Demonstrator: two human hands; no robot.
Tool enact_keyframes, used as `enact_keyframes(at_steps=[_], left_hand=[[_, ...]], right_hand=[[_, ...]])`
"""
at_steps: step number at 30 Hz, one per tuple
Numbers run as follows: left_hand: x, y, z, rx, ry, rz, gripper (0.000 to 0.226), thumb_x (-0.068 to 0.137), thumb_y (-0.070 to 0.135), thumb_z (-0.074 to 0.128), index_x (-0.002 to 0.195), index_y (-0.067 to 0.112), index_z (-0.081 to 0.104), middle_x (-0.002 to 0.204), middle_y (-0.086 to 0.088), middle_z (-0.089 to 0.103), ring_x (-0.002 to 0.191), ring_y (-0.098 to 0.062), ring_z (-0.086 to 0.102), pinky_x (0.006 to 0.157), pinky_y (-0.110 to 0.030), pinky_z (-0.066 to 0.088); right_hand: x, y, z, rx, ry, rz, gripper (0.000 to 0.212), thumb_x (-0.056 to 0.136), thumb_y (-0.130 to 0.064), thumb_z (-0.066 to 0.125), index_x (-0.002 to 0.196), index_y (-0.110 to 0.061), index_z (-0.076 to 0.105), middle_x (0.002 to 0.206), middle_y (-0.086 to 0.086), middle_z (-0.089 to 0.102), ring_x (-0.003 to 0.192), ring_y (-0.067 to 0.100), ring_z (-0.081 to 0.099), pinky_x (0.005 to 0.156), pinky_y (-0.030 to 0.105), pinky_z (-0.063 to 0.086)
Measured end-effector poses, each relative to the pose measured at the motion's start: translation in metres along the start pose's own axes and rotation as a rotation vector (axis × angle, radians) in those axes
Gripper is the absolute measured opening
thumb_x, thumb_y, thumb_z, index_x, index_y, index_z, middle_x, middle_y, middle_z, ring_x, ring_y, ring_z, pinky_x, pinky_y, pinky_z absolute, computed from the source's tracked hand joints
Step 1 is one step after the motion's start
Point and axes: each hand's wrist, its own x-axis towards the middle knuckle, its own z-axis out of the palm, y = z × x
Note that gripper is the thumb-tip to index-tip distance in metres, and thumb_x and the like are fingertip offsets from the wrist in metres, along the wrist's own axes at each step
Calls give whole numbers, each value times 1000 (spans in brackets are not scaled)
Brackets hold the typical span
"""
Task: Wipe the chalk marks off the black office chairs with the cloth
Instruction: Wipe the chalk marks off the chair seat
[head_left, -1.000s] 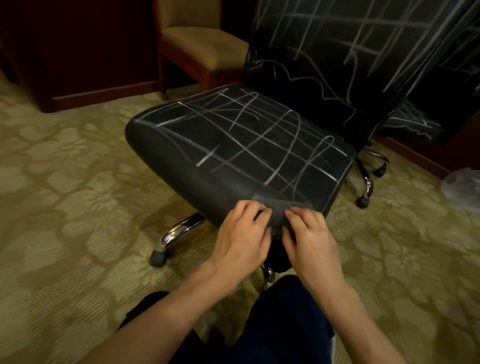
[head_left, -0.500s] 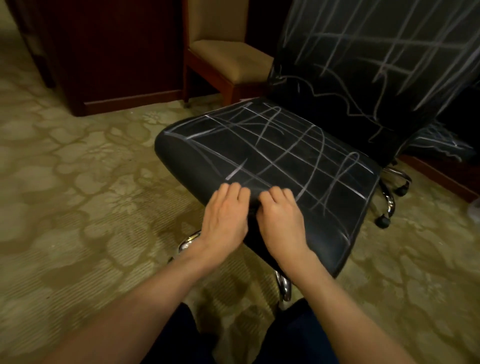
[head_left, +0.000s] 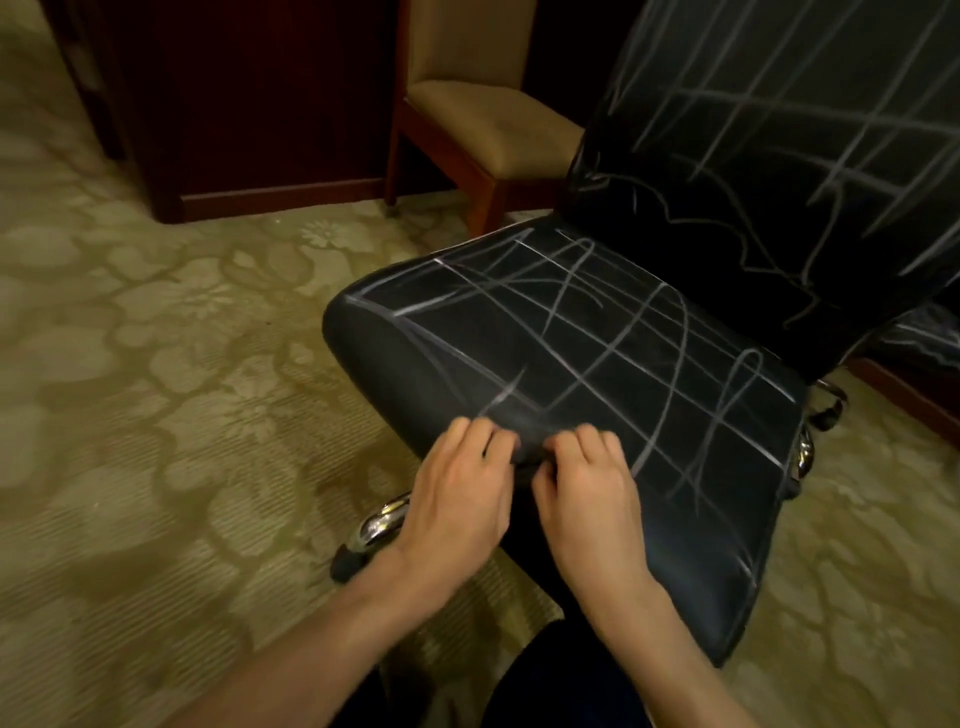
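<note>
Patterned carpet (head_left: 156, 364), left hand (head_left: 457, 499) and right hand (head_left: 592, 499) side by side, fingers flat on the front edge of the black office chair seat (head_left: 597, 364), dark cloth (head_left: 527, 457) barely visible between them, chalk marks (head_left: 571, 322) crossing seat and backrest (head_left: 779, 156), tan wooden chair (head_left: 483, 124) behind.

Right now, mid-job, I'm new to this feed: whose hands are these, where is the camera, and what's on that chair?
There is no machine here: a person works with bare hands, and the one camera sits on their head, looking forward and down. The left hand and right hand lie side by side at the front edge of the black office chair seat, pressing on what seems to be a dark cloth, mostly hidden under the fingers. White chalk lines criss-cross the seat and the backrest. Behind stands a tan wooden chair on patterned carpet.
</note>
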Motion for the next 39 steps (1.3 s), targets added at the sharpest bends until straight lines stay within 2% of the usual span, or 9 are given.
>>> enact_keyframes(at_steps=[3, 8, 11, 16, 22, 27, 31, 35, 39], left_hand=[[37, -38, -13, 66, 59, -109, 15, 86, 9, 64, 101, 11, 65, 97, -7, 59, 90, -26, 54, 79, -41, 51], [82, -93, -27, 96, 76, -288, 17, 87, 9, 65, 105, 11, 66, 103, -7, 60, 97, -26, 55, 85, -37, 46], [66, -87, -26, 28, 69, -260, 15, 87, 8, 64, 102, 10, 65, 100, -6, 60, 93, -24, 54, 81, -35, 46], [33, -72, -30, -149, -6, -207, 16, 92, 16, 53, 101, 10, 65, 102, -3, 59, 96, -21, 56, 85, -32, 47], [94, -152, -45, -22, 65, -324, 24, 91, 18, 50, 104, 8, 67, 103, -8, 61, 97, -27, 57, 87, -33, 45], [139, -195, -51, -26, 87, -527, 16, 87, 5, 61, 102, 8, 65, 101, -10, 62, 95, -31, 61, 83, -43, 50], [136, -187, -46, -32, 83, -479, 13, 88, 10, 55, 98, 8, 62, 97, -9, 60, 93, -28, 56, 82, -34, 42], [97, -149, -44, -133, 39, -416, 17, 89, 17, 48, 95, 8, 62, 95, -5, 58, 91, -23, 54, 81, -31, 43], [123, -173, -43, -131, 38, -365, 15, 88, 15, 50, 95, 8, 62, 97, -7, 60, 93, -25, 55, 81, -34, 45]], right_hand=[[53, -20, 17, 14, -9, -49, 14, 77, -6, 72, 89, -9, 65, 89, 8, 61, 82, 26, 56, 70, 38, 51], [124, -55, 51, 82, -102, -66, 19, 92, -12, 58, 111, -10, 63, 109, 6, 60, 101, 22, 53, 87, 34, 46], [108, -48, 43, 86, -123, -43, 17, 88, -11, 62, 104, -9, 65, 103, 6, 61, 98, 22, 55, 85, 35, 50], [75, -38, 28, 115, -138, -105, 18, 79, -2, 72, 97, -4, 69, 97, 8, 65, 92, 25, 56, 82, 37, 52], [167, -77, 67, 64, -172, -235, 9, 81, -7, 69, 90, -9, 66, 92, 8, 64, 89, 31, 58, 76, 41, 54], [244, -109, 103, 51, -218, -229, 10, 81, -3, 68, 91, -3, 67, 91, 13, 63, 87, 35, 57, 72, 45, 52], [232, -102, 94, 29, -261, -152, 16, 86, -11, 60, 101, -8, 67, 102, 9, 63, 97, 30, 55, 82, 43, 50], [177, -88, 67, 70, -276, -103, 20, 86, -16, 55, 101, -11, 67, 102, 5, 64, 96, 27, 57, 78, 43, 52], [204, -86, 79, 48, -265, -122, 22, 87, -18, 51, 99, -9, 67, 100, 8, 63, 93, 29, 58, 79, 45, 52]])
